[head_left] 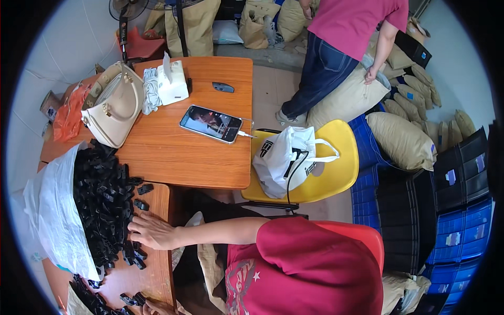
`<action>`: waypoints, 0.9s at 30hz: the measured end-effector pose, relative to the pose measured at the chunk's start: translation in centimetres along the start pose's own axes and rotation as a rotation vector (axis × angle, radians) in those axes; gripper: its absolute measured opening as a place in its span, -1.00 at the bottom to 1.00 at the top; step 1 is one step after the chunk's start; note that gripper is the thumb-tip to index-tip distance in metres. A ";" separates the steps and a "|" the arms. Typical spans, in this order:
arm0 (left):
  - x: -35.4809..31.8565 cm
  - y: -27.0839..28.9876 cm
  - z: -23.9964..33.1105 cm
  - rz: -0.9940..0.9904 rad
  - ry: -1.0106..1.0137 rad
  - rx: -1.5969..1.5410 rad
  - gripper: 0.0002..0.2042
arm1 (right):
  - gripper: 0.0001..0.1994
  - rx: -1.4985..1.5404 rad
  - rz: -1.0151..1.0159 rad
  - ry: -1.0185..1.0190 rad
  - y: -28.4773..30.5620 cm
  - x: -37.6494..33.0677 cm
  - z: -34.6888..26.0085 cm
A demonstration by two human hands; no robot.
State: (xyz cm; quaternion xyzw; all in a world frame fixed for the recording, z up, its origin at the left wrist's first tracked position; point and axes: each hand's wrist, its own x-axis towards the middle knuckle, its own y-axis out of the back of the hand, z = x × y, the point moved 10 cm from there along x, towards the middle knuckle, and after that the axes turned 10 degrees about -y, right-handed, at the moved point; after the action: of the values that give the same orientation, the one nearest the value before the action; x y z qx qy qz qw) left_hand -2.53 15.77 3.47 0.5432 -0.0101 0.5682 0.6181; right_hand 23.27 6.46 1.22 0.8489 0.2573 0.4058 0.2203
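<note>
A heap of small black plastic clip-like parts [102, 205] spills from a white plastic sack [55, 210] onto the wooden table. My right hand [152, 231] reaches in from the right to the heap's near side. Its fingers are stretched and apart, with the tips touching the parts at the edge. A few loose black parts [140, 205] lie just beyond it. At the bottom edge, my left hand [157, 307] is mostly cut off, close beside more black parts [134, 299]. Whether its fingers hold one of them is hidden.
On the adjoining table [210, 163] are a phone [211, 124] on a cable, a tissue pack [173, 84] and a cream handbag [113, 105]. A yellow chair [336, 163] carries a white bag [286, 163]. Another person [336, 58] grips a large sack [349, 100] near stacked crates [399, 220].
</note>
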 end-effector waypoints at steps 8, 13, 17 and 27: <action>-1.5 2.0 -1.8 0.230 -0.014 -0.058 -0.72 | -0.81 0.030 0.013 0.012 -1.0 -0.4 0.3; -2.2 2.1 -2.9 0.239 0.287 -0.253 -0.73 | -0.81 0.090 0.016 -0.065 -0.6 -0.4 0.6; -2.8 1.5 -3.4 0.172 0.364 -0.406 -0.74 | -0.81 0.103 0.064 -0.035 0.7 -0.5 0.8; -4.0 0.7 -2.2 0.084 0.535 -0.582 -0.73 | -0.88 0.339 0.176 -0.146 2.7 -0.2 1.5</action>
State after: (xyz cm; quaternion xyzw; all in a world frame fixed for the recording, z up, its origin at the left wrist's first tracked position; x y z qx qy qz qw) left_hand -5.75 14.36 0.51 0.1771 -0.0313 0.6879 0.7032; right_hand 25.03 3.97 1.87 0.9201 0.2300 0.3120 0.0560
